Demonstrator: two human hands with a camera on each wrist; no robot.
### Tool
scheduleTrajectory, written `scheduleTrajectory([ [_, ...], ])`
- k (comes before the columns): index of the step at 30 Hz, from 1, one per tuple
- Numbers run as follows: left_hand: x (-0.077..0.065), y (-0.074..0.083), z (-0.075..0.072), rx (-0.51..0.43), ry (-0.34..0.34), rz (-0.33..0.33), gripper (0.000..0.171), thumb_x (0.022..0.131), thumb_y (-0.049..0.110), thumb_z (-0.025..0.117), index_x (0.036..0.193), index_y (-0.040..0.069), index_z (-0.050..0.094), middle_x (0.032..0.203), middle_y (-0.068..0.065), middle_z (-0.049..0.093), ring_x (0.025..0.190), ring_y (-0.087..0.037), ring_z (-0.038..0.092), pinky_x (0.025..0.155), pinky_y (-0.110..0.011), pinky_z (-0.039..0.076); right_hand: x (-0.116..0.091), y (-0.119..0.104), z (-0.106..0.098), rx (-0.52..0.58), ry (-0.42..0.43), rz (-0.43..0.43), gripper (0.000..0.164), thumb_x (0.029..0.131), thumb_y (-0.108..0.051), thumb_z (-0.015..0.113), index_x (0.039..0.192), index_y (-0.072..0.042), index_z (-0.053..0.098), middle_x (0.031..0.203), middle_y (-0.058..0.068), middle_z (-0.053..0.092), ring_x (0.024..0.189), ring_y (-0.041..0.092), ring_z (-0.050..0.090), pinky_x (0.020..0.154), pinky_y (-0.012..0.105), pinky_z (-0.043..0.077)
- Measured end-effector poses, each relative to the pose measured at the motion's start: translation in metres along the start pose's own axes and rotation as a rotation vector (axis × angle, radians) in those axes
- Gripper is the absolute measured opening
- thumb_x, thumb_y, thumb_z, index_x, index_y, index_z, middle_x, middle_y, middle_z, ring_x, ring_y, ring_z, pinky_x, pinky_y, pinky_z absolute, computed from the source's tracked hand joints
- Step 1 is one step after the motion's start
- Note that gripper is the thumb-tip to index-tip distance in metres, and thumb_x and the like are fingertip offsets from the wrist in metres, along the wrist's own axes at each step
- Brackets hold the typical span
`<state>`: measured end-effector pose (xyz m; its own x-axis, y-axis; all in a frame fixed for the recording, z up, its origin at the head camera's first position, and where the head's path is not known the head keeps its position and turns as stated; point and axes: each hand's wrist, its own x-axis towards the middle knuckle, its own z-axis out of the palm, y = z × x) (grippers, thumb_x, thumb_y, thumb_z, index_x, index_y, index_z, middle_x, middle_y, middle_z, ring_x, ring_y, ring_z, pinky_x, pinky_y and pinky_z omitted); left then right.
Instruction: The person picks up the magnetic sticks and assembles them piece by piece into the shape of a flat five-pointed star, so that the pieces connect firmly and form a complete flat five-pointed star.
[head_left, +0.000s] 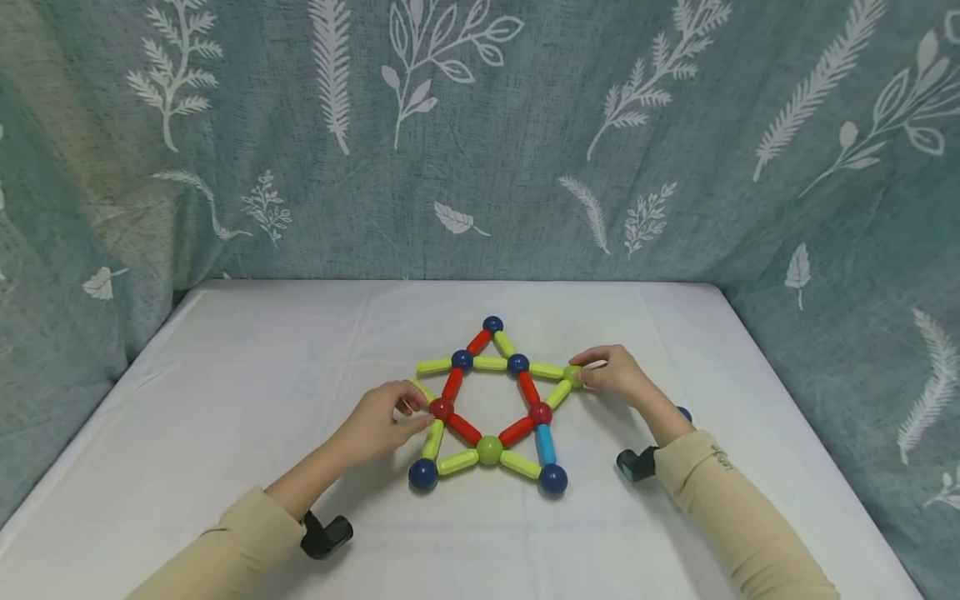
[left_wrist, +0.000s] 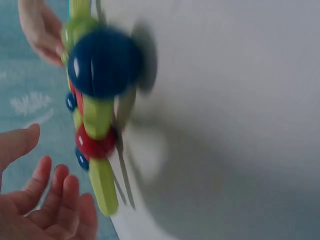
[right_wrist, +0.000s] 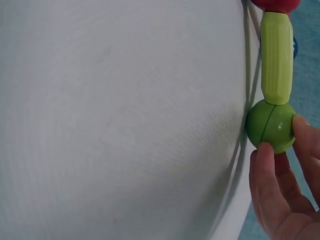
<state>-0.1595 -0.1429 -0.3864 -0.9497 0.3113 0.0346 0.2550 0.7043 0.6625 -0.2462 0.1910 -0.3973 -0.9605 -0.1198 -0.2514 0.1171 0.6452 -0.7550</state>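
A star-shaped frame of magnetic rods and balls lies on the white table. Between thumb and fingers, my right hand (head_left: 617,373) pinches the green ball (right_wrist: 271,126) at the star's right point, where two light-green rods (right_wrist: 276,57) meet. My left hand (head_left: 386,419) is beside the red ball (head_left: 442,408) on the left; in the left wrist view its fingers (left_wrist: 70,200) are loosely bent with nothing between them. Two light-green rods, one at the upper left (head_left: 433,367) and one partly hidden by the left fingers, have free ends there. A dark blue ball (head_left: 423,475) forms the lower left point.
Another dark blue ball (head_left: 684,413) lies on the table (head_left: 300,333), partly hidden behind the right forearm. A blue rod (head_left: 545,444) links the right red ball (head_left: 540,413) to the lower right blue ball (head_left: 553,479). A patterned green curtain (head_left: 495,167) hangs behind the table.
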Motion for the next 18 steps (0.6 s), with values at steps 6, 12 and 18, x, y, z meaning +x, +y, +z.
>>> scheduleTrajectory([
  [6, -0.027, 0.008, 0.008, 0.028, -0.126, 0.016, 0.02, 0.075, 0.02, 0.075, 0.079, 0.009, 0.058, 0.075, 0.003, 0.054, 0.071, -0.013, 0.051, 0.06, -0.023, 0.044, 0.002, -0.001, -0.003, -0.03, -0.05, 0.014, 0.031, 0.084, -0.009, 0.061, 0.114, -0.006, 0.064, 0.126, 0.017, 0.052, 0.089, 0.02, 0.058, 0.082, 0.036, 0.047],
  [12, -0.036, 0.013, 0.015, 0.049, -0.105, -0.043, 0.02, 0.074, 0.015, 0.076, 0.079, 0.01, 0.057, 0.073, 0.004, 0.053, 0.065, -0.01, 0.049, 0.055, -0.022, 0.042, 0.005, -0.002, -0.004, -0.031, -0.068, 0.015, 0.032, 0.084, -0.009, 0.061, 0.116, -0.005, 0.063, 0.128, 0.018, 0.05, 0.089, 0.02, 0.059, 0.086, 0.04, 0.045],
  [18, -0.038, 0.013, 0.016, 0.021, -0.112, -0.087, 0.018, 0.074, 0.013, 0.076, 0.081, 0.011, 0.059, 0.074, 0.003, 0.055, 0.064, -0.01, 0.051, 0.055, -0.023, 0.044, 0.001, -0.004, -0.003, -0.083, -0.074, -0.011, 0.031, 0.085, -0.01, 0.06, 0.115, -0.004, 0.063, 0.123, 0.017, 0.054, 0.081, 0.018, 0.059, 0.08, 0.037, 0.047],
])
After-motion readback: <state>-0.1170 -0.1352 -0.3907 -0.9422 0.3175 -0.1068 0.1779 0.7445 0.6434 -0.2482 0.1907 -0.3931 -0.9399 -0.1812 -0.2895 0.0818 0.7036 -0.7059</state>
